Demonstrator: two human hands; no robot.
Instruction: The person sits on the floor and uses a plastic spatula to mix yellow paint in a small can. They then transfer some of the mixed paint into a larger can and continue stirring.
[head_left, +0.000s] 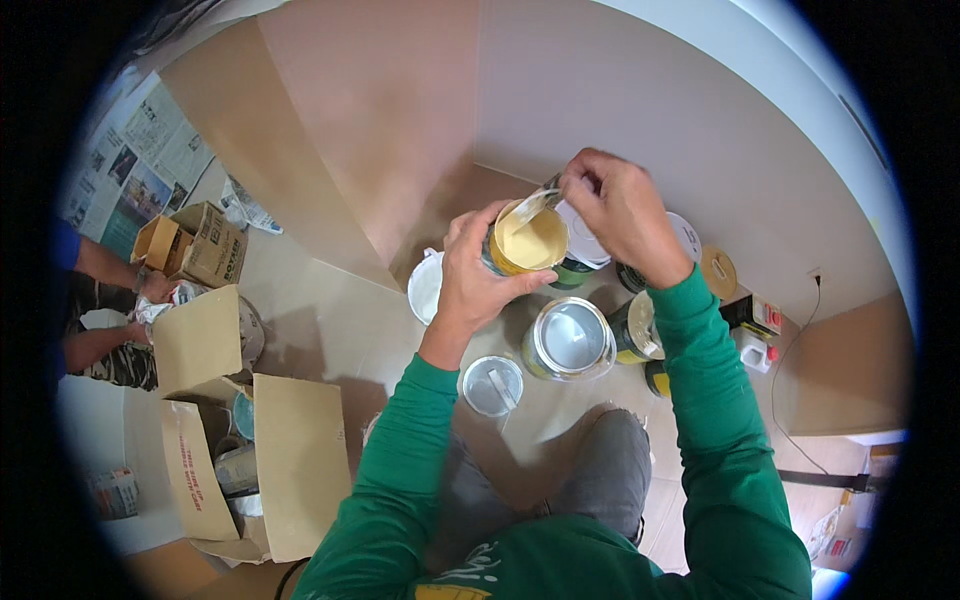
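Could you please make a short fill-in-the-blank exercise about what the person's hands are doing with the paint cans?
1. The left hand holds a can full of pale ____ paint.
2. The right hand holds a metal tool at this can's ____.
3. Both sleeves are ____.
4. The loose lid lies on the ____.

Missing words: yellow; rim; green; floor
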